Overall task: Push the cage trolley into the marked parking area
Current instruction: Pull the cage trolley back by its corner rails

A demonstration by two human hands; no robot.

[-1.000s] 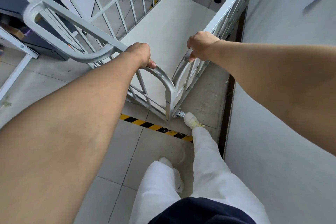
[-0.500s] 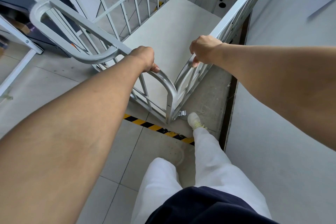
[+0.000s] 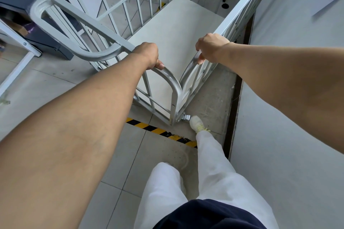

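Note:
The cage trolley (image 3: 175,29) is a silver metal frame with barred sides and a pale flat deck, seen from above with its near corner pointing at me. My left hand (image 3: 149,55) grips the curved top rail of the near side. My right hand (image 3: 210,47) grips the top rail of the right side. A yellow-and-black striped floor line (image 3: 158,130) runs under the trolley's near corner; the deck lies beyond it. A caster bracket (image 3: 186,117) shows at that corner, with my right shoe (image 3: 197,123) touching or almost touching it.
A pale wall (image 3: 279,135) runs close along the trolley's right side, with a dark gap at its foot. A dark cabinet (image 3: 44,39) and a white frame leg (image 3: 16,67) stand to the left. Grey tiled floor lies behind me.
The trolley's near corner has edged slightly further past the striped line, and my right foot has stepped up beside the caster. Both hands keep the same grip on the rails.

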